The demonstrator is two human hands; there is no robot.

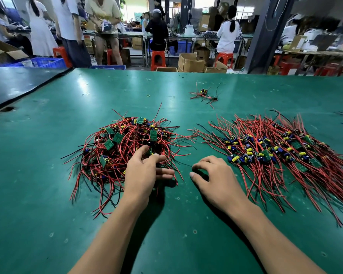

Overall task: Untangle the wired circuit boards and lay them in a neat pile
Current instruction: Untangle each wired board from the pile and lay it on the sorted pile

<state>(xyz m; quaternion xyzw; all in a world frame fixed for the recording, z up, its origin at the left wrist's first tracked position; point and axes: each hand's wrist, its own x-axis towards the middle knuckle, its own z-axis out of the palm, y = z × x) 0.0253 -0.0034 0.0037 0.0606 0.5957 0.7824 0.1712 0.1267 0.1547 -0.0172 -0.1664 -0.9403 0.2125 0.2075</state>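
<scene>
Head cam only, so here's the lot: the tangled heap [127, 147] of boards and red/black wires sits left of centre on the green mat [38, 184], and the neat pile [285, 155] is off to the right with its leads all combed toward the near edge. The left hand [143, 175] lies on the heap's near edge, fingers spread and a bit bent, tips in the wires, no real pinch that I can see. The right hand [216, 175] rests on the mat between the two piles, loosely curled, holding nothing. My take: grab one board off the top by its body, not the leads, pin the heap with the other hand, and lift slowly so the wires slide out rather than drag neighbours along.
</scene>
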